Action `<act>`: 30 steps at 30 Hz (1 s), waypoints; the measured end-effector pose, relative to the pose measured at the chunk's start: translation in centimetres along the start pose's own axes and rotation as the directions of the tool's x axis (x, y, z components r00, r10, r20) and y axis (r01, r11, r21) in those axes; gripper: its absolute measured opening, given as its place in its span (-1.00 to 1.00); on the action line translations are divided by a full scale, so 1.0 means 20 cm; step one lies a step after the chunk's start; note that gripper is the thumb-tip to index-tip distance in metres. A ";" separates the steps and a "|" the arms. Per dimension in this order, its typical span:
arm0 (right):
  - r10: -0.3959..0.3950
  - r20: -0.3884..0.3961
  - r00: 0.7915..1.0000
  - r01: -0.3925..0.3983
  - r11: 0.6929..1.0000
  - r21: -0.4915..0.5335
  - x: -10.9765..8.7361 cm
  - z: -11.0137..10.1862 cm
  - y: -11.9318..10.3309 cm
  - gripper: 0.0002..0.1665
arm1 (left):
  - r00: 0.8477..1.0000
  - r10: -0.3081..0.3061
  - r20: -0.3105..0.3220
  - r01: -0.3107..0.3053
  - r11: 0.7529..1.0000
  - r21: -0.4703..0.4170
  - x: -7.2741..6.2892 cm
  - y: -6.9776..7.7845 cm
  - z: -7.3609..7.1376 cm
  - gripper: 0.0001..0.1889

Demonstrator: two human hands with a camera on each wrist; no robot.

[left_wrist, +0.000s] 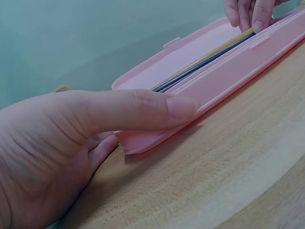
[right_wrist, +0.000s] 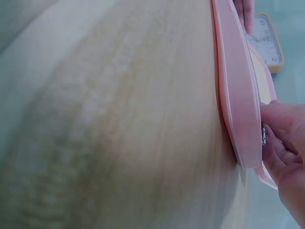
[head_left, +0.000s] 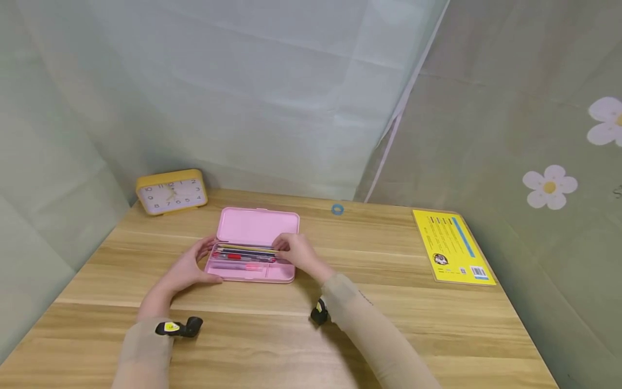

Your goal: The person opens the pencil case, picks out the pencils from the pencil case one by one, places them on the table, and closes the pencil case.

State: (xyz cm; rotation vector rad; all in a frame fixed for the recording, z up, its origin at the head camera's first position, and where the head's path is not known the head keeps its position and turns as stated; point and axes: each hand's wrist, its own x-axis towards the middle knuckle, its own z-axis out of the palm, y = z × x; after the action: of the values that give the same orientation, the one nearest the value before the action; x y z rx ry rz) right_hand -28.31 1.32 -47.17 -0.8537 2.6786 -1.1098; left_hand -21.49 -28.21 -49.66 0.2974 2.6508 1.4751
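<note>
A pink pencil case (head_left: 280,273) lies on the wooden table with its lid (head_left: 257,226) raised toward the back. My left hand (head_left: 187,268) grips the left end, thumb along the front wall and fingers behind. Over the right part of the tray, my right hand (head_left: 300,254) pinches the right ends of a yellow pencil (left_wrist: 209,54) and a dark pencil (left_wrist: 200,65) between thumb and fingers. Its fingertips hide those ends in the head view. In front of the pencils lie a pen with a red part (head_left: 234,256) and a pale pink pen (head_left: 233,266).
A yellow clock (head_left: 171,193) stands at the back left. Behind the case to the right is a small blue ring (head_left: 337,209). A yellow booklet (head_left: 452,246) lies near the table's right edge. Fabric curtains (head_left: 272,97) hang behind the table (head_left: 272,346).
</note>
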 end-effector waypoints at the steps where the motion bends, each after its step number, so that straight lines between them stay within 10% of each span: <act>1: 0.005 -0.002 1.000 -0.005 1.000 -0.002 0.00 0.00 0.00 -0.85 | 1.000 -0.001 -0.001 0.001 1.000 0.001 0.00 0.00 0.00 0.23; 17: -0.016 -0.051 0.999 0.018 0.999 0.038 -0.01 -0.03 0.01 -0.84 | 1.000 0.001 0.001 -0.001 1.000 -0.024 0.00 0.00 0.00 0.24; 30: -0.077 -0.044 0.996 0.082 0.986 0.144 -0.07 -0.26 0.10 -0.81 | 1.000 0.004 0.003 -0.004 1.000 -0.010 0.01 -0.01 0.00 0.25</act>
State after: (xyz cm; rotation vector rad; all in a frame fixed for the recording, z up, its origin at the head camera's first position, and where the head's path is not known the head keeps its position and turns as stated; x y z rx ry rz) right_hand -29.60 6.41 -44.93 -0.9296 2.5751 -1.3338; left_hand -21.70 -28.35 -49.84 0.3044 2.6408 1.4878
